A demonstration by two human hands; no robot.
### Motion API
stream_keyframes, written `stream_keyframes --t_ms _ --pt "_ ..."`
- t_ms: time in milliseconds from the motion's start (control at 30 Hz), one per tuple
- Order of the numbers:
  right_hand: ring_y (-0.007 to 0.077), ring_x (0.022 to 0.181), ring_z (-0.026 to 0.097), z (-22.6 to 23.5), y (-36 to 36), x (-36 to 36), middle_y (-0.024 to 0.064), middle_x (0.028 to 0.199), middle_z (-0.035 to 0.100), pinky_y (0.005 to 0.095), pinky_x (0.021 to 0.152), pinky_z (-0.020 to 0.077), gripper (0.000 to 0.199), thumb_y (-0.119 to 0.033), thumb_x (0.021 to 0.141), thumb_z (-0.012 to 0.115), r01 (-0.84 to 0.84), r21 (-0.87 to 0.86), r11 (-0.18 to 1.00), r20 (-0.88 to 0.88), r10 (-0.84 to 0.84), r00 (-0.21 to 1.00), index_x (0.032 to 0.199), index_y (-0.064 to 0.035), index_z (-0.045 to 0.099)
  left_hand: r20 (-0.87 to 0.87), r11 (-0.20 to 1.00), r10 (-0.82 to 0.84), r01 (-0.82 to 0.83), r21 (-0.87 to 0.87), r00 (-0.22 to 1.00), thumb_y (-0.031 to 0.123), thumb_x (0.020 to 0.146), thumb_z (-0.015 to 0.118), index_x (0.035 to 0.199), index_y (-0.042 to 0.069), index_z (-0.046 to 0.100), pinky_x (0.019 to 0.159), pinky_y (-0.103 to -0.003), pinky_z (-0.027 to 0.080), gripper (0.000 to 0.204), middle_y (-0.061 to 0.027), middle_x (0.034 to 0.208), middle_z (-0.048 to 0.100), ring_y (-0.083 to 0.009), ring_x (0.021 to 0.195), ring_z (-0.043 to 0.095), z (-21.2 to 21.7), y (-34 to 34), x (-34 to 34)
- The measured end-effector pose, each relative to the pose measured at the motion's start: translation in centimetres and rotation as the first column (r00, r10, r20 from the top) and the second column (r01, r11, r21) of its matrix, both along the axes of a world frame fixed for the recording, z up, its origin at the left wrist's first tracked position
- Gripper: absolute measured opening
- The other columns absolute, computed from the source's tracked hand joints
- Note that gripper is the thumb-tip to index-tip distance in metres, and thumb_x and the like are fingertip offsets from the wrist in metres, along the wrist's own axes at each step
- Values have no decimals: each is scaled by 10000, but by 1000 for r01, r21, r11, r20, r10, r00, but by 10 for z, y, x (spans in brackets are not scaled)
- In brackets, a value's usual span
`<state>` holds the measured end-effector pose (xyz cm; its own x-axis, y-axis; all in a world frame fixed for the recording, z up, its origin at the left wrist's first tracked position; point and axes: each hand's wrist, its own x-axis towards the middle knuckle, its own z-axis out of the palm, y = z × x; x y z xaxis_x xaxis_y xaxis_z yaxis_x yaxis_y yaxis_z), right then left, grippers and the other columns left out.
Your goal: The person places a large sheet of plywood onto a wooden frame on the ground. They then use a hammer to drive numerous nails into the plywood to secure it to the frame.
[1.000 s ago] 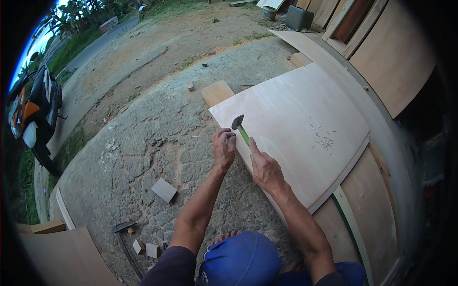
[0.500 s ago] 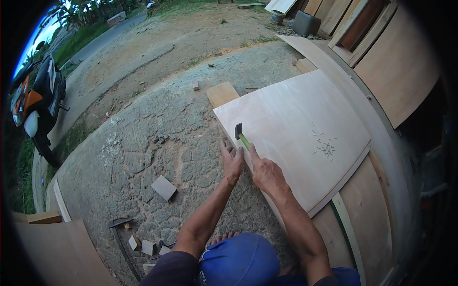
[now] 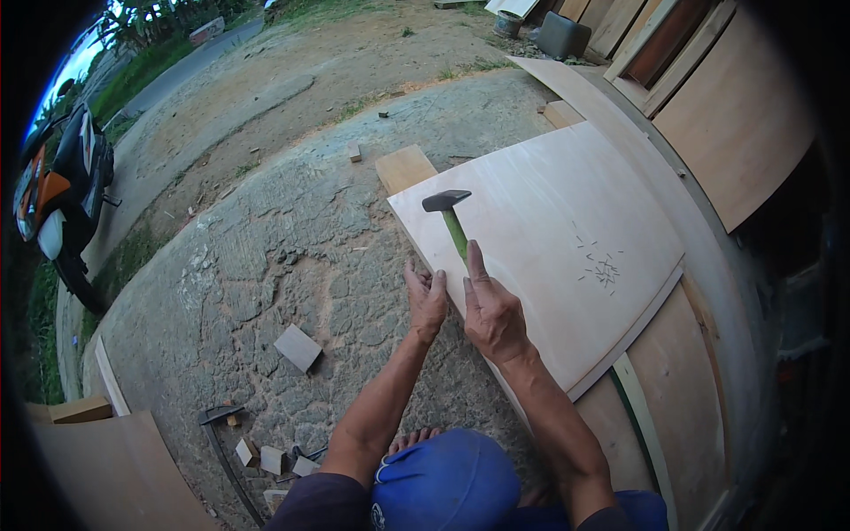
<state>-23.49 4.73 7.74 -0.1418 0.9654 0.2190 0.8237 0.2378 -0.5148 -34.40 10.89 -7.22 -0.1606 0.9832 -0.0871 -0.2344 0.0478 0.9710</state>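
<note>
Hammer raised above panel edge; left hand at the edge

The right hand (image 3: 494,320) is closed round the hammer (image 3: 453,225), its index finger laid along the green handle. Compared with half a second ago, the hammer head sits farther up the view and appears larger, which indicates a lift away from the pale wooden panel (image 3: 549,212). No contact between head and panel is visible.

The left hand (image 3: 428,303) is at the panel's near-left edge, much as it was. Its thumb and forefinger are parted; whether the remaining fingers grip the edge cannot be told, nor whether a small piece is held there. The two hands are near one another but apart.

The panel lies low over the rough concrete ground (image 3: 212,319), with a wood block (image 3: 405,168) showing at its far-left corner. The loose scatter of thin nails (image 3: 606,270) lies on its right part, well apart from both hands, with no visible change.

Judgement: the lift appears to place the work between strokes. The left fingers lie close below the hammer head in the view, so a stray stroke could strike them.
</note>
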Motion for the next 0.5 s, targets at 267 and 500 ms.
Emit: stream_keyframes --t_ms 267,500 --pt "457 776 670 -25 4 -1 260 801 679 538 696 521 619 -126 978 517 28 -31 999 -28 -28 999 1564 -98 317 -55 1000 -19 20 2 998 150 977 632 1526 -80 136 732 -286 504 775 -108 1013 588 -147 864 583 -7 0 -10" --pt "439 731 663 -39 -7 47 224 756 672 516 700 531 665 -94 960 502 -3 -264 964 163 48 985 1584 -127 275 -813 874 475 -76 480 337 124 920 673 1470 -54 332 804 -390 543 671 -194 1183 631 -294 941 658 -2 11 -18"
